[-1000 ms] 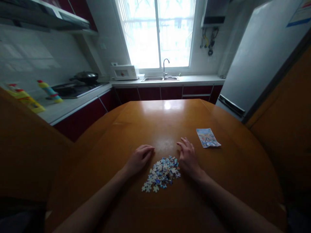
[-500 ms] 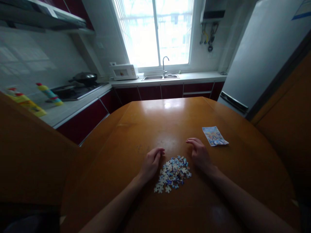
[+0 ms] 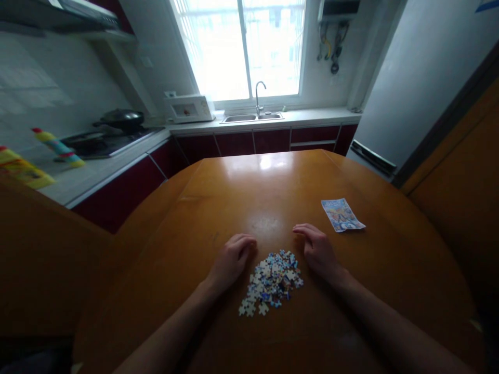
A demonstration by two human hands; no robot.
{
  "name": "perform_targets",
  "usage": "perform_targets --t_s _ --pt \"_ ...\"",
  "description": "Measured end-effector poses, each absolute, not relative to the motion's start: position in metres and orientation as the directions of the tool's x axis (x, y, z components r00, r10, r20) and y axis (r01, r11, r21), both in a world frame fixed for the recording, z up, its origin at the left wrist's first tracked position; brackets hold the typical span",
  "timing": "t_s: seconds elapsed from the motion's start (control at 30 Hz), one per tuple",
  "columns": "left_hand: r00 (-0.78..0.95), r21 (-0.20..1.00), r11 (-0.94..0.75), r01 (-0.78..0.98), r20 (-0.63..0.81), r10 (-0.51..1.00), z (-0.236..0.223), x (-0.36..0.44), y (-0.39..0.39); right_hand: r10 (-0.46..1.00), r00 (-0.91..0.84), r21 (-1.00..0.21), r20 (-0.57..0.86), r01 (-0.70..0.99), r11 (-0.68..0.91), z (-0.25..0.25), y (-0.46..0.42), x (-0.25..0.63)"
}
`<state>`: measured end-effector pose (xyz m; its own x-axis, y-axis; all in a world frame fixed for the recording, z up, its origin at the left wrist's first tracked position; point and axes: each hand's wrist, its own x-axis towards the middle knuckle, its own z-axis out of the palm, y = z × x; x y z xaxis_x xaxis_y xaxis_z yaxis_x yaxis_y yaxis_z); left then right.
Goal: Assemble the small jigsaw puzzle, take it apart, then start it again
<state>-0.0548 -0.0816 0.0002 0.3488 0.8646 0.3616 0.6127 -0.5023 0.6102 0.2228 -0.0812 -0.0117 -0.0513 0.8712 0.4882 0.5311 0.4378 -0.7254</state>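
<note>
A small heap of blue and white jigsaw pieces (image 3: 272,280) lies on the round wooden table (image 3: 273,192) in front of me. My left hand (image 3: 231,259) rests on the table at the heap's left edge, fingers curled loosely, holding nothing. My right hand (image 3: 317,250) rests at the heap's right edge, fingers bent inward, also with nothing in it. A printed picture card (image 3: 342,215) lies flat to the right of my right hand.
Beyond the table a counter holds a sink with a tap (image 3: 256,106), a white microwave (image 3: 189,108) and a hob with a black pan (image 3: 120,118). Cleaning bottles (image 3: 58,149) stand on the left counter. A grey fridge (image 3: 421,88) stands at right.
Both hands stay beside the heap; the right hand's fingers have curled in from flat. The view has shifted a little, and the heap looks the same.
</note>
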Motion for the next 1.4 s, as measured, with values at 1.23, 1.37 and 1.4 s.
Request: perform_targets --t_s 1.23,1.37,1.4 --pt "0.099 0.781 -0.274 0.562 0.265 0.959 -0.008 -0.050 -0.090 0.837 -0.016 -0.745 0.547 0.447 0.495 -0.009 -0.084 0.224" --pt "0.112 0.787 -0.276 0.552 0.258 0.960 -0.008 -0.051 -0.091 0.850 -0.014 -0.760 0.527 0.439 0.479 -0.010 -0.086 0.222" --pt "0.118 0.787 -0.279 0.550 0.257 0.959 -0.008 -0.051 -0.091 0.854 -0.015 -0.765 0.520 0.437 0.474 -0.009 -0.086 0.221"
